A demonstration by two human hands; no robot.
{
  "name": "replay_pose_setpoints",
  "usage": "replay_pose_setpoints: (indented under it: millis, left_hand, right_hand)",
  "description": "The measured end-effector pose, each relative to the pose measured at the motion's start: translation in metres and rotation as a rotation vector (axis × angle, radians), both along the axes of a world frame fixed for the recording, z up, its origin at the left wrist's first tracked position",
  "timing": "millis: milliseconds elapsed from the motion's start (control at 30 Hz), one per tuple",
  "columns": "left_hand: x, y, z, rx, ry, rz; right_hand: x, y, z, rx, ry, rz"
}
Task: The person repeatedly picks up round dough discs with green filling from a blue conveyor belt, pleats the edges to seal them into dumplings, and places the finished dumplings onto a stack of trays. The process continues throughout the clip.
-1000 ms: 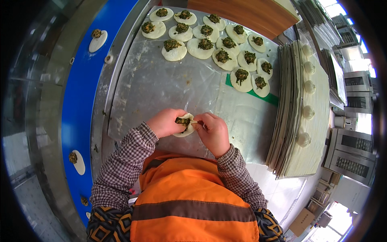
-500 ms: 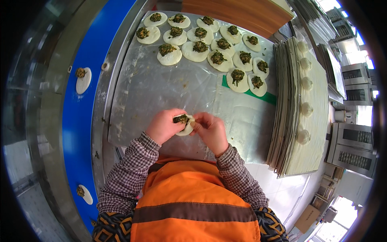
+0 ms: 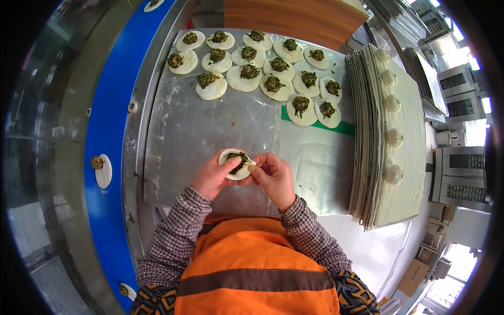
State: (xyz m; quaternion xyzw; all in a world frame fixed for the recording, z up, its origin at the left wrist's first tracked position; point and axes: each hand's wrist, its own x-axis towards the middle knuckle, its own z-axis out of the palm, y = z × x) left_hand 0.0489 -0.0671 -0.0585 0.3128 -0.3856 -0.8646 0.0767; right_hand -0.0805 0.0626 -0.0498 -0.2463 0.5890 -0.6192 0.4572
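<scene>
A round dough wrapper (image 3: 229,154) with dark green chopped filling (image 3: 235,164) rests in my left hand (image 3: 211,176), whose thumb presses on the filling. Along the wrapper's right rim, the fingertips of my right hand (image 3: 275,178) pinch a small fold of dough. Both hands are above the near part of the metal table (image 3: 210,126). Beyond them lie several flat dough wrappers (image 3: 243,84) in rows, each topped with a lump of the same filling. The undersides of my left fingers are partly hidden by the wrapper.
To the left runs a blue conveyor belt (image 3: 107,136) carrying filled wrappers (image 3: 104,172). At the right stands a stack of trays (image 3: 367,157), its top holding a line of pleated buns (image 3: 392,103). A wooden board (image 3: 294,21) borders the table's far side.
The wrapper in my hands now shows more of its open face, with my left thumb on the filling. On the belt, the wrappers have moved nearer to me. My view has shifted slightly.
</scene>
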Motion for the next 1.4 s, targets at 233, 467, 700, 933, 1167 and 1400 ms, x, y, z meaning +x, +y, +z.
replay_pose_setpoints:
  millis: [233,467,700,933,1167,1400]
  left_hand:
    - [0.000,-0.003,-0.004,-0.457,-0.153,-0.203]
    - [-0.002,-0.006,0.002,-0.329,-0.142,-0.339]
    - [0.000,0.004,0.006,-0.225,-0.058,-0.154]
    - [-0.009,0.004,0.009,-0.541,-0.266,-0.420]
    - [-0.004,0.004,0.006,-0.019,0.174,-0.162]
    - [-0.019,0.030,-0.010,-0.150,0.075,0.264]
  right_hand:
    - [-0.002,-0.003,0.004,-0.091,0.812,0.067]
    - [-0.001,0.001,0.006,0.056,0.547,0.062]
    - [-0.003,0.003,0.014,0.010,0.916,0.072]
    - [0.000,0.000,0.020,0.130,0.687,0.095]
    - [-0.001,0.005,0.017,0.098,0.240,-0.062]
    - [0.000,-0.003,0.015,-0.008,0.880,-0.065]
